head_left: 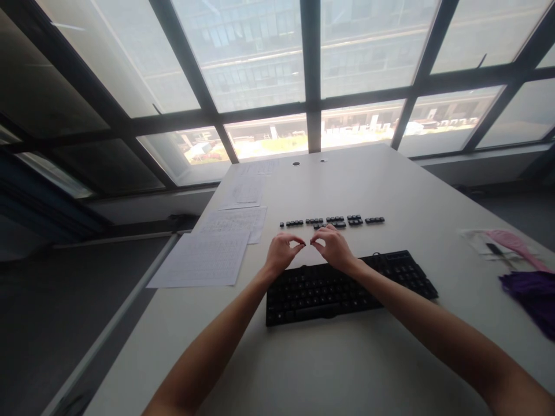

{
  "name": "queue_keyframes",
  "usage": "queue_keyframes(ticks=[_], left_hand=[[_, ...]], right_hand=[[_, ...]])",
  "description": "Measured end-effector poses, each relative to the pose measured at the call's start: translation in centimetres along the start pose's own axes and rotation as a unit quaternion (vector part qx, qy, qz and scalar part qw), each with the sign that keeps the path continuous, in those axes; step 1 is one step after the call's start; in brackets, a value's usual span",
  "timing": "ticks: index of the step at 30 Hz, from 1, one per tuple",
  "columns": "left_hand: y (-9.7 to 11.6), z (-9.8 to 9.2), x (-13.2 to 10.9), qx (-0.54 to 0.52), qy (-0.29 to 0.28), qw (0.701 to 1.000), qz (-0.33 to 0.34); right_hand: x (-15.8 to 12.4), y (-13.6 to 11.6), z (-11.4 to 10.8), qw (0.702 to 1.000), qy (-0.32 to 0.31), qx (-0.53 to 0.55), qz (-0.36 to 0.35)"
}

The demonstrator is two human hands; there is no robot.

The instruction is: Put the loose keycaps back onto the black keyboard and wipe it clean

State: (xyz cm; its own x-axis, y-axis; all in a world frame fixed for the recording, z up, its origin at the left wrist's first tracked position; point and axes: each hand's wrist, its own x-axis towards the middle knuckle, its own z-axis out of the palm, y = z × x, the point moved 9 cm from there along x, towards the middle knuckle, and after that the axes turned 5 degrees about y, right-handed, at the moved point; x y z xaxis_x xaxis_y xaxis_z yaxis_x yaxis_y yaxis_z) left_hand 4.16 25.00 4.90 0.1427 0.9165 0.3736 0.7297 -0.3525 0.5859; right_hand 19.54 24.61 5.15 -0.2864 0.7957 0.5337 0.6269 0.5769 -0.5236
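Note:
A black keyboard lies on the white table in front of me. Beyond it, several loose black keycaps sit in a row of small groups. My left hand hovers over the keyboard's far edge with fingers curled into a pinch. My right hand is just beside it, also pinched, fingertips almost meeting the left's. Whatever the fingertips hold is too small to make out.
Printed paper sheets lie at the table's left, more farther back. At the right edge are a pink tool on a clear bag and a purple cloth. Large windows stand beyond the table's far end.

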Motion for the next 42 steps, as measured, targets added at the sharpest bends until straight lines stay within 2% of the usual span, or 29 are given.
queue_keyframes(ticks=[4, 8, 25, 36, 42], left_hand=[[2.2, -1.1, -5.1, -0.096, -0.021, 0.995, 0.003], [3.1, -0.5, -7.4, -0.125, -0.038, 0.991, 0.013], [3.5, 0.3, -8.2, -0.106, -0.054, 0.991, 0.065], [4.5, 0.5, -9.1, 0.008, -0.035, 0.991, 0.131], [5.1, 0.8, -9.6, 0.042, -0.031, 0.986, 0.159]], right_hand=[[-4.4, -1.8, -1.5, 0.992, 0.000, 0.130, 0.012], [-6.9, -2.8, -0.8, 0.989, -0.033, 0.146, 0.003], [-7.8, -3.3, -0.4, 0.991, -0.035, 0.120, -0.041], [-8.0, -4.2, -0.2, 0.993, -0.055, 0.064, -0.087], [-8.2, -4.2, -0.1, 0.993, -0.057, 0.061, -0.082]])
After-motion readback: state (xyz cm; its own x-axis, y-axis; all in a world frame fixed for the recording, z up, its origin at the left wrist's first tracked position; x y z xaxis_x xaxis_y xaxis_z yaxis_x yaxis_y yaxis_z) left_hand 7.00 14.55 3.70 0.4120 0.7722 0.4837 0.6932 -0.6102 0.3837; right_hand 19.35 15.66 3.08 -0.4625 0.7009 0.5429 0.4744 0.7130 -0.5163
